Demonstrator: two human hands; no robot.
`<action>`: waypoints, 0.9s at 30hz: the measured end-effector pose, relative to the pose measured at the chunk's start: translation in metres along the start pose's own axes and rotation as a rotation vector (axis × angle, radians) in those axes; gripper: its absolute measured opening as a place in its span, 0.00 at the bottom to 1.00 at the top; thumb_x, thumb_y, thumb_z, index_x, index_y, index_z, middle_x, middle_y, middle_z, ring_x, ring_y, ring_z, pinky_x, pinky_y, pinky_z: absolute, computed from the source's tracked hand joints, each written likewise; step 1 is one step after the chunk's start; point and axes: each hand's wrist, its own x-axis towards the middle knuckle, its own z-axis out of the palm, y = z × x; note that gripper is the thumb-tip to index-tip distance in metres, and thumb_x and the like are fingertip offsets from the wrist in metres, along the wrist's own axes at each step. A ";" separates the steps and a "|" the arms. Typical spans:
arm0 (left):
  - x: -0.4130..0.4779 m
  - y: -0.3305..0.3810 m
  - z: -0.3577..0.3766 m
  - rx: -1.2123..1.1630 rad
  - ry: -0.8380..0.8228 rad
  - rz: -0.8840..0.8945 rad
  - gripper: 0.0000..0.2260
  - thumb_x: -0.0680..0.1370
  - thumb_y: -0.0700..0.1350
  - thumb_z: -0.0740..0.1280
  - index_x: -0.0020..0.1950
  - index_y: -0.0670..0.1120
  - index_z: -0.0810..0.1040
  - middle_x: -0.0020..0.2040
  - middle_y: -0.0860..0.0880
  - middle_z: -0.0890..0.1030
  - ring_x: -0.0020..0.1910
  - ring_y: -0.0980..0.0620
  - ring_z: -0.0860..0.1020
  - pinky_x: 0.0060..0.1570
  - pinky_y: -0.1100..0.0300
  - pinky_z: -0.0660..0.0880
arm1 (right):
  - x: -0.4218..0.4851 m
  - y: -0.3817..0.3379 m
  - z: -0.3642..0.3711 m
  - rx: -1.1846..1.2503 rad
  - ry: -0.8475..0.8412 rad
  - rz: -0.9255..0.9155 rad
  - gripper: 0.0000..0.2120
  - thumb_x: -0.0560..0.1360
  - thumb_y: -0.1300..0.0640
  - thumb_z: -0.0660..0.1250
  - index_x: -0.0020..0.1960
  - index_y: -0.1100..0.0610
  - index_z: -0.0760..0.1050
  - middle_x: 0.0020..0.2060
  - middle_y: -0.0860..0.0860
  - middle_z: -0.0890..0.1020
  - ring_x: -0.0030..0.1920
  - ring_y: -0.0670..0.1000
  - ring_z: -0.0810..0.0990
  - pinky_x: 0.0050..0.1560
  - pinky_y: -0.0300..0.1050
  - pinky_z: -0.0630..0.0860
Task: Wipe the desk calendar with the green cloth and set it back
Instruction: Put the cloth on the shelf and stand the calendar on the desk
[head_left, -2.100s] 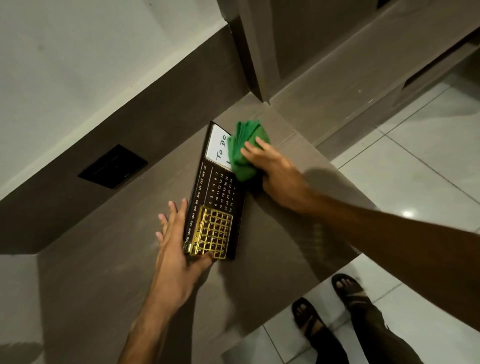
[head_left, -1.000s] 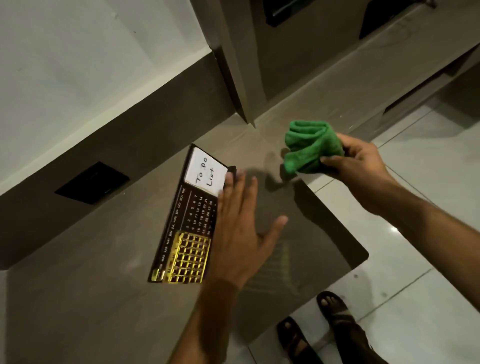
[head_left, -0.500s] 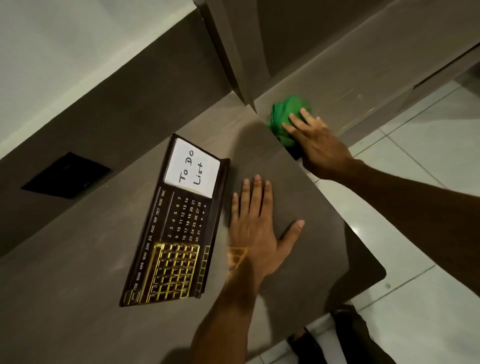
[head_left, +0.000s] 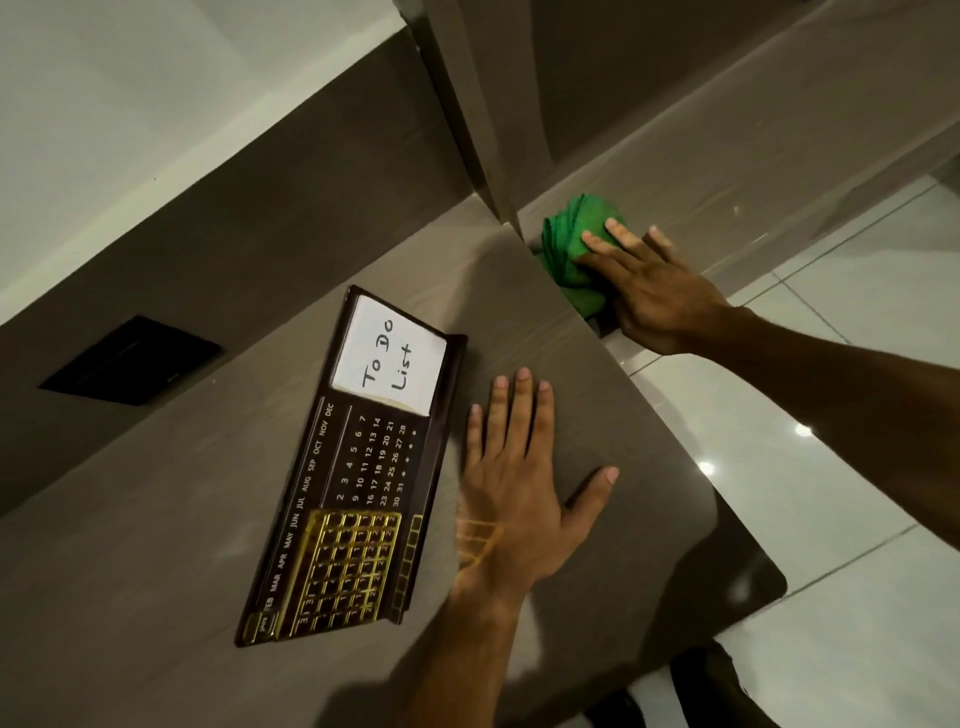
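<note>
The desk calendar lies flat on the brown desk. It is a dark board with a white "To Do List" card, printed months and dates, and a gold grid frame at its near end. My left hand rests flat on the desk just right of the calendar, fingers spread, holding nothing. The folded green cloth sits on a lower ledge past the desk's far right edge. My right hand lies on top of it, fingers stretched over it and thumb hidden.
A black wall plate sits in the dark panel behind the desk. A vertical cabinet edge rises by the desk's far corner. White floor tiles lie to the right, and my sandalled foot shows below the desk's rounded corner.
My right hand lifted the cloth off the calendar and carried it right onto the lower ledge. My left hand let go of the calendar and came to rest flat beside it.
</note>
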 end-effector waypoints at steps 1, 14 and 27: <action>0.001 0.000 0.001 0.003 0.002 -0.001 0.42 0.74 0.72 0.48 0.79 0.47 0.46 0.81 0.47 0.47 0.79 0.49 0.42 0.76 0.44 0.47 | 0.000 -0.002 -0.001 0.032 0.018 0.006 0.29 0.74 0.53 0.55 0.75 0.56 0.60 0.76 0.57 0.60 0.77 0.58 0.50 0.74 0.65 0.48; -0.020 0.002 -0.072 -0.034 0.018 -0.097 0.47 0.71 0.67 0.63 0.78 0.48 0.40 0.80 0.46 0.41 0.78 0.47 0.37 0.76 0.43 0.45 | -0.016 -0.132 -0.058 0.675 0.163 0.005 0.24 0.72 0.65 0.65 0.67 0.53 0.70 0.62 0.53 0.77 0.61 0.50 0.74 0.62 0.44 0.71; -0.102 -0.076 -0.119 0.335 0.011 -0.509 0.65 0.58 0.68 0.74 0.76 0.46 0.32 0.78 0.37 0.43 0.77 0.36 0.41 0.71 0.34 0.40 | 0.008 -0.202 -0.039 0.643 -0.122 0.031 0.54 0.64 0.63 0.73 0.78 0.56 0.40 0.75 0.58 0.61 0.74 0.57 0.61 0.71 0.56 0.64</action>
